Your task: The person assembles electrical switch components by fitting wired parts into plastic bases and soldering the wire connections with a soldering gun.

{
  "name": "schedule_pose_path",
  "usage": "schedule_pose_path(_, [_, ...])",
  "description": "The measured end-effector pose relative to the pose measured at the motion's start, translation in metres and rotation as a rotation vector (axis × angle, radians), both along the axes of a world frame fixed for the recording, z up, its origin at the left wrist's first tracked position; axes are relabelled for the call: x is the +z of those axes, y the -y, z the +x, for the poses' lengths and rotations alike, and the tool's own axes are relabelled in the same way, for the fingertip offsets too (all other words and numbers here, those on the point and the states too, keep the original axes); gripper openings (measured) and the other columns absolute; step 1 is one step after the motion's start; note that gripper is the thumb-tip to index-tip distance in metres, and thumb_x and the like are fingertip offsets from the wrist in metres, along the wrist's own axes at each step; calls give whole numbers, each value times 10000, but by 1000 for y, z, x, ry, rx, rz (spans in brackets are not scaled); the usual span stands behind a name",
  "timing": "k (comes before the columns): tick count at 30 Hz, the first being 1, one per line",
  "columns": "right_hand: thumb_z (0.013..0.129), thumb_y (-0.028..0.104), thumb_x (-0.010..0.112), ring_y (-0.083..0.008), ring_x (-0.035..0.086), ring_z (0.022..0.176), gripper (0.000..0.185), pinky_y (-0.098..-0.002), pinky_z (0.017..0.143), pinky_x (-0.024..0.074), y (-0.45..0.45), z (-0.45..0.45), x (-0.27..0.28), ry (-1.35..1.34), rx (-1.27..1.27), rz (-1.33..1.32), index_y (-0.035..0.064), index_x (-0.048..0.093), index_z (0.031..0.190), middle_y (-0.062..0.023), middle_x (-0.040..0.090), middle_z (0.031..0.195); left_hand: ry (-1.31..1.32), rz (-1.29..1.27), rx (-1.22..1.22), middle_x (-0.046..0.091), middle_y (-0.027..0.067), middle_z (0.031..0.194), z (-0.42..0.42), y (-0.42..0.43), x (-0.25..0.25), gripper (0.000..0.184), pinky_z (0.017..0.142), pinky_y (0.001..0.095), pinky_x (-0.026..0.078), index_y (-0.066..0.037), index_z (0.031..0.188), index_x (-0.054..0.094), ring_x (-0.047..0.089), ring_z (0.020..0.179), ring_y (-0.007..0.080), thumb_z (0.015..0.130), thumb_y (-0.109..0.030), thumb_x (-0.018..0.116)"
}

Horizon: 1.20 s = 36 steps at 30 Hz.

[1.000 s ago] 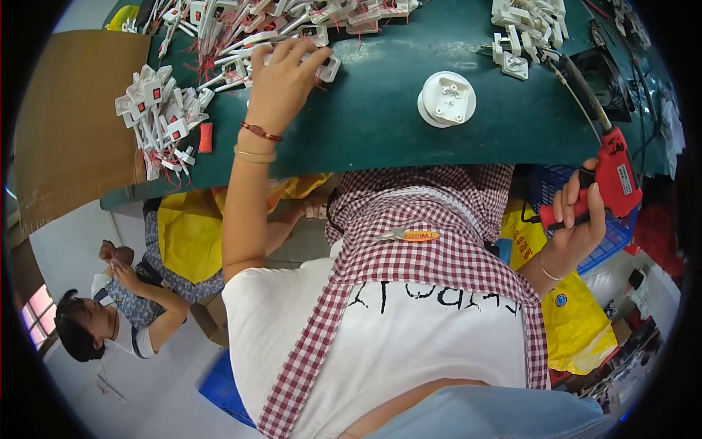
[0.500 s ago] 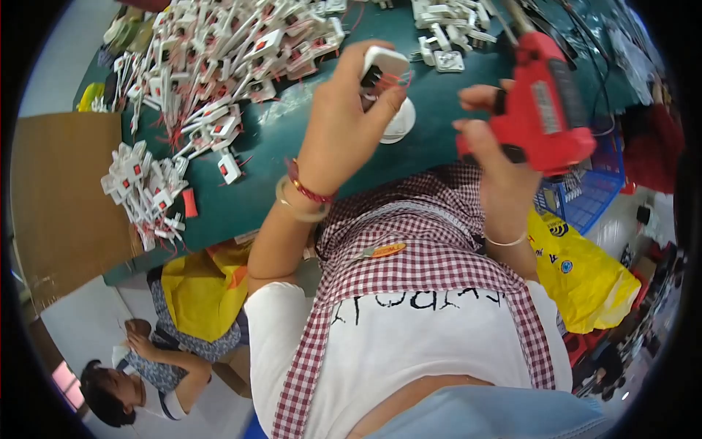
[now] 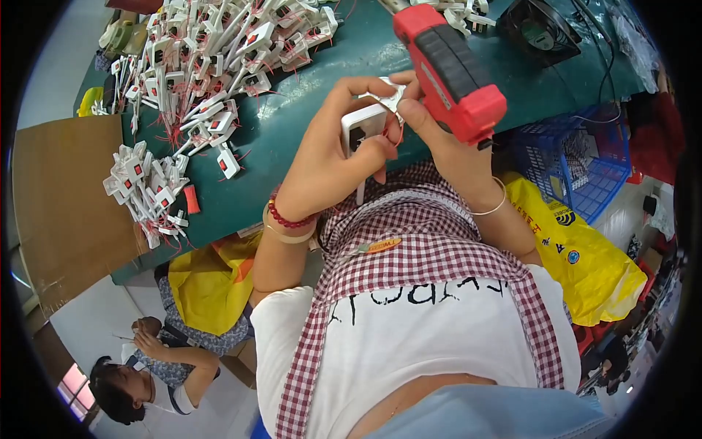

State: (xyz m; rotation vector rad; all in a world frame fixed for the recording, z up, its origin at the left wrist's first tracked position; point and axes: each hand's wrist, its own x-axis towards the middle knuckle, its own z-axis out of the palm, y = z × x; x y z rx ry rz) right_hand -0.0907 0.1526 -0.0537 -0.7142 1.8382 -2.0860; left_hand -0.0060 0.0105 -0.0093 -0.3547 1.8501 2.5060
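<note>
My left hand (image 3: pixel 325 157) grips a white plastic housing (image 3: pixel 363 123) with a dark opening and red wires, above the table's front edge. A red and black electric tool (image 3: pixel 453 77) is held in my right hand (image 3: pixel 446 143), its body tilted over the green table. Between the fingertips of both hands is a white part (image 3: pixel 391 96), close beside the housing. The fingers cover much of the wires and of this part. Whether the white part touches the housing cannot be made out.
A large heap of white switch pieces with red wires (image 3: pixel 219 58) covers the table's left; a smaller pile (image 3: pixel 146 186) lies nearer, by a cardboard sheet (image 3: pixel 73 205). A black fan (image 3: pixel 540 33) stands at the back right. A blue basket (image 3: pixel 578 161) is right. Another person (image 3: pixel 153 366) sits lower left.
My left hand has brought the housing from the heap to the front middle. My right hand has moved left with the tool to meet it, and its fingertips now touch the white part.
</note>
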Motion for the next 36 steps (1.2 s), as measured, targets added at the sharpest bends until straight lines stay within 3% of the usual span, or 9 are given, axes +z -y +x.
schedule_pose_path(6, [766, 119, 746, -81, 588, 768, 273, -238, 686, 479, 0, 3, 16, 149, -23, 90, 27, 582, 964, -13, 632, 829, -72, -374, -112, 540, 40, 826, 6, -4, -4, 296, 619, 228, 418, -42, 982, 550, 523, 737, 104, 719, -43, 686])
schedule_pose_path(9, [751, 138, 739, -93, 597, 732, 196, -259, 668, 483, -3, 1, 23, 127, -35, 290, 26, 615, 852, -12, 637, 776, -287, -1113, 129, 552, 99, 799, 6, -17, -16, 284, 609, 296, 459, -27, 911, 514, 564, 683, 183, 710, 6, 712])
schedule_pose_path(19, [763, 103, 704, -136, 645, 616, 194, -250, 581, 509, 3, -1, 18, 383, 44, 44, -27, 609, 870, -50, 637, 730, -238, -958, 276, 543, 98, 810, 9, -24, -18, 248, 589, 311, 475, -8, 905, 517, 560, 650, 198, 731, 23, 691])
schedule_pose_path(21, [774, 38, 688, -131, 617, 661, 350, -231, 612, 491, 1, -3, 18, 510, 128, 75, -20, 554, 1093, -54, 619, 823, -90, -905, 204, 529, 139, 846, 12, -27, -17, 249, 631, 385, 478, 2, 934, 514, 584, 768, 338, 737, 24, 666])
schedule_pose_path(24, [770, 22, 683, -130, 613, 651, 367, -235, 610, 492, 1, -4, 17, 554, 164, 14, -24, 543, 1106, -58, 613, 808, -160, -1104, 189, 535, 138, 856, 13, -24, -22, 235, 634, 388, 480, 5, 912, 517, 583, 767, 343, 738, 6, 676])
schedule_pose_path(27, [768, 16, 681, -134, 615, 647, 370, -241, 612, 497, 3, -4, 17, 579, 130, -29, -26, 541, 1107, -62, 616, 816, -315, -1182, 245, 535, 105, 808, 11, -22, -23, 209, 571, 313, 453, -3, 877, 517, 539, 642, 207, 751, 32, 680])
schedule_pose_path(30, [744, 68, 707, -146, 638, 618, 198, -259, 583, 520, 4, -4, 16, 597, 99, -85, -28, 609, 886, -61, 637, 766, -298, -1018, 261, 552, 109, 772, 10, -23, -22, 140, 560, 302, 446, -1, 864, 529, 540, 616, 206, 776, 26, 635])
schedule_pose_path(34, [755, 81, 701, -139, 639, 621, 187, -251, 591, 518, 5, 0, 11, 519, 91, 15, -25, 615, 883, -62, 643, 762, -141, -1019, 354, 563, 106, 718, 7, -21, -25, 71, 553, 296, 441, 2, 838, 546, 538, 580, 206, 789, 7, 597])
schedule_pose_path(36, [768, 89, 688, -120, 635, 621, 194, -231, 590, 507, 4, -1, 8, 360, 61, 123, -24, 622, 912, -64, 650, 755, -138, -1020, 307, 555, 166, 774, 4, -19, -26, 127, 580, 385, 467, 1, 832, 523, 576, 662, 355, 742, 15, 611])
